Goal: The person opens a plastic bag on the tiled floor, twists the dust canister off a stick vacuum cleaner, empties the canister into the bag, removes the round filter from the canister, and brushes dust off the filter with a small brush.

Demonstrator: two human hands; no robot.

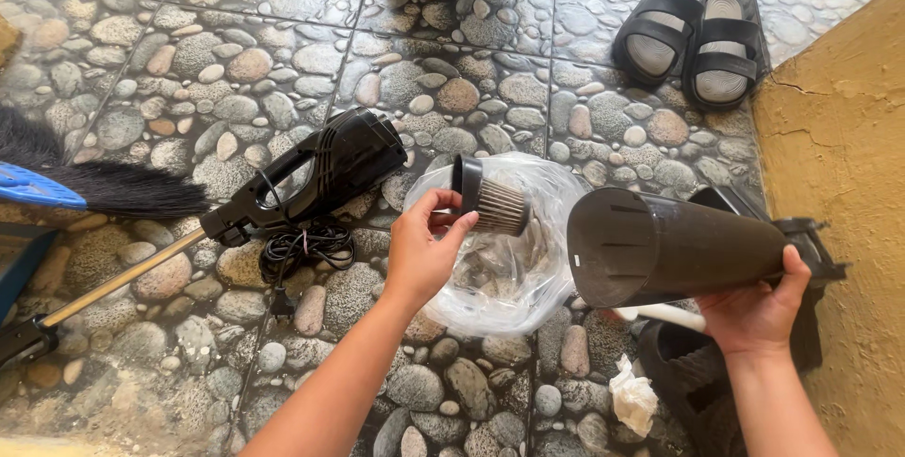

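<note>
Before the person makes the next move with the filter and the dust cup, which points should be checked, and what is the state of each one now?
1. Left hand grips the pleated filter by its dark rim: ok.
2. Filter sits over the clear plastic bag, not over bare floor: ok.
3. Bag mouth is open under the filter: ok.
4. Right hand holds the dark dust cup firmly, open end toward the bag: ok.
5. Dust cup is empty inside: cannot tell, the inside is dark.
6. Vacuum body with its coiled cord lies on the floor, apart from both hands: ok.
</note>
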